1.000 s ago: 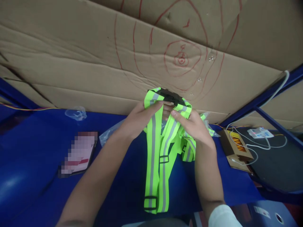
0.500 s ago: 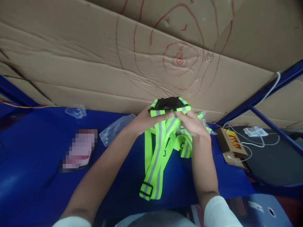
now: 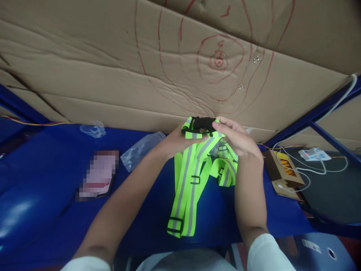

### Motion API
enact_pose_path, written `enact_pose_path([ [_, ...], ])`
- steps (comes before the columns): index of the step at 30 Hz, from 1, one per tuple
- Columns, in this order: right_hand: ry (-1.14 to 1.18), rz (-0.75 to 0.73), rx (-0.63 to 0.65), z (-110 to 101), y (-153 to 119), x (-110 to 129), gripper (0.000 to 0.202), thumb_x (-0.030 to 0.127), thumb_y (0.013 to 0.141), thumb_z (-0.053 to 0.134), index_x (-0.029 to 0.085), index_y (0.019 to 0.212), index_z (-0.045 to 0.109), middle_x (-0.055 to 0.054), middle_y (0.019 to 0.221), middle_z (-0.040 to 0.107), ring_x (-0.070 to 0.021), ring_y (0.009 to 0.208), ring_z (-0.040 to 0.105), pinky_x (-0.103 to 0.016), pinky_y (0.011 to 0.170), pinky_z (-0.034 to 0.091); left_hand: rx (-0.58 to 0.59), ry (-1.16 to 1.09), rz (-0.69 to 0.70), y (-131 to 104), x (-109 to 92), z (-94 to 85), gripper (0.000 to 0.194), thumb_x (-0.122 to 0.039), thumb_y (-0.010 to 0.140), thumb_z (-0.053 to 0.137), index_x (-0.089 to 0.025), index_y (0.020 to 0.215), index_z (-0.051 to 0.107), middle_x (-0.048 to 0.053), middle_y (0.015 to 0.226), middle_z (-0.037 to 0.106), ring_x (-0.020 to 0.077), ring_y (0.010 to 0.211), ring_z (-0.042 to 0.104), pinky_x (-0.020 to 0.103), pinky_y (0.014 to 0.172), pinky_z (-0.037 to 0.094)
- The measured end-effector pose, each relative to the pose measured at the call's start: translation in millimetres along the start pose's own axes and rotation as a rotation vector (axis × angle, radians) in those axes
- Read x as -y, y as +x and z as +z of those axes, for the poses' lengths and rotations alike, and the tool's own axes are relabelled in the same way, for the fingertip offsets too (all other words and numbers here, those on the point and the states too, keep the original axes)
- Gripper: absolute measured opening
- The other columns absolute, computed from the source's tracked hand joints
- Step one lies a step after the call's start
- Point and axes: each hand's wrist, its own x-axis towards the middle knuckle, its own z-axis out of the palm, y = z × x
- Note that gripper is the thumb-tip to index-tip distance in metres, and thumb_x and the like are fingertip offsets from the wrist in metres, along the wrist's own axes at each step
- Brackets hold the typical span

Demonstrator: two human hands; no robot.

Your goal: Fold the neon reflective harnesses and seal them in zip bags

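Observation:
A neon-yellow reflective vest [image 3: 186, 180] made of straps with grey stripes hangs folded from both hands over the blue table. My left hand [image 3: 180, 143] is closed around its upper left end, thumb lying across the front. At the upper right, my right hand [image 3: 232, 133] grips the same bundle, its thumb on the black buckle part [image 3: 203, 123]. Black slider buckles show on the hanging straps, one near the bottom fold. Behind my right wrist lies another bundle of neon straps [image 3: 227, 171], partly in clear plastic. Some fingers are hidden behind the straps.
The blue table [image 3: 56, 229] backs onto a cardboard wall [image 3: 98, 75] with red drawn rings. A clear plastic bag [image 3: 141, 150] and a phone [image 3: 98, 173] lie to the left. On the right are an open cardboard box [image 3: 284, 173], white cables and a blue metal post [image 3: 332, 139].
My right thumb has moved up from the strap's front onto the black buckle part. My left hand keeps its grip. The whole view has shifted slightly.

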Motion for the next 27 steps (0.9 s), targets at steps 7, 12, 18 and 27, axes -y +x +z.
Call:
enact_pose_path([
  [7, 0.167, -0.059, -0.065, 6.9, 6.7, 7.9, 0.033, 0.046, 0.073, 0.087, 0.024, 0.087, 0.066, 0.001, 0.084, 0.074, -0.0185, 0.077, 0.071, -0.031, 0.073, 0.058, 0.028, -0.363, -0.183, 3.5, 13.1, 16.9, 0.048, -0.036, 0.07, 0.091, -0.02, 0.112, 0.074, 0.008, 0.12, 0.076, 0.0273, 0.109, 0.073, 0.042, 0.099, 0.055],
  [12, 0.089, -0.183, -0.281, 5.4, 5.1, 7.4, 0.03, 0.05, 0.081, 0.079, 0.026, 0.091, 0.064, -0.001, 0.092, 0.074, -0.0203, 0.077, 0.072, -0.033, 0.065, 0.059, 0.214, -0.601, -0.381, -1.3, 18.9, 31.0, 0.043, -0.038, 0.075, 0.088, -0.016, 0.109, 0.074, 0.011, 0.095, 0.08, 0.0284, 0.086, 0.077, 0.043, 0.081, 0.06],
  [18, -0.095, -0.409, -0.417, 12.2, 1.2, 7.4, 0.036, 0.055, 0.083, 0.079, 0.027, 0.103, 0.068, -0.002, 0.096, 0.071, -0.0188, 0.08, 0.07, -0.028, 0.059, 0.058, 0.25, -0.67, -0.336, -5.1, 17.6, 37.4, 0.042, -0.03, 0.078, 0.087, -0.014, 0.114, 0.074, 0.015, 0.106, 0.08, 0.0287, 0.095, 0.077, 0.039, 0.085, 0.061],
  [27, -0.495, -0.859, -0.343, -1.5, -19.8, 23.2, 0.015, 0.028, 0.091, 0.075, 0.032, 0.104, 0.078, -0.003, 0.111, 0.072, -0.0246, 0.11, 0.069, -0.045, 0.1, 0.059, 0.378, -0.698, -0.238, -17.1, -22.5, 26.2, 0.076, -0.077, 0.074, 0.075, -0.014, 0.117, 0.073, 0.016, 0.118, 0.077, 0.0355, 0.115, 0.071, 0.039, 0.09, 0.06],
])
